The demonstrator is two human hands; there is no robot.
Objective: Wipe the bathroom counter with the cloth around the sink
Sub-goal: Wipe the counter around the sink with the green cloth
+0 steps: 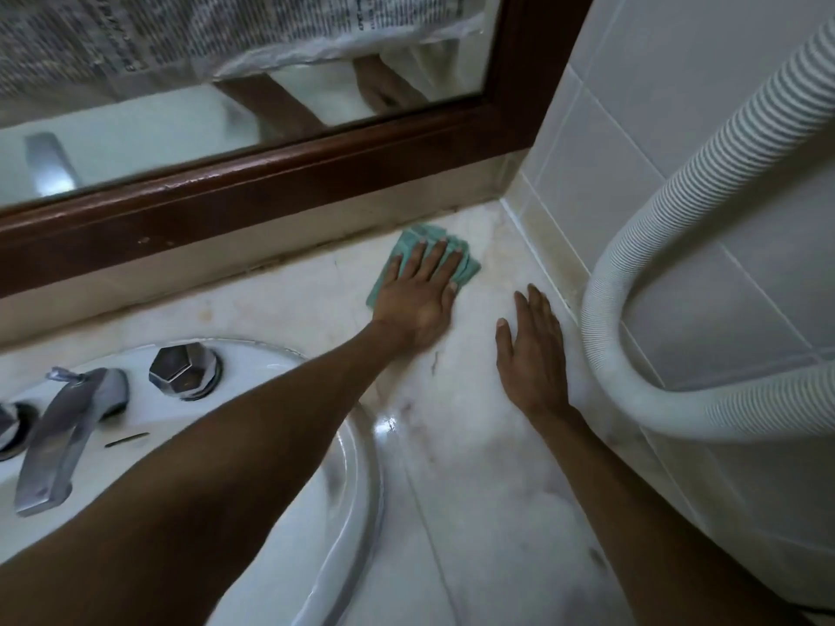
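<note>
While under left hand [418, 300], cloth [467, 268]; right hand [531, 354] beside.

A sink [357, 467] sits at the left of the tabletop [470, 445], its faucet [58, 440] and a knob [183, 370] at the basin's back edge. Behind the tabletop, a framed mirror [271, 169] runs along the wall. The left hand [418, 295] lies flat on a cloth [467, 264] near the back right corner, just before the mirror. The right hand [533, 350] rests flat on the tabletop to its right, beside the tiled side wall [632, 128], where a corrugated hose [655, 219] hangs.
</note>
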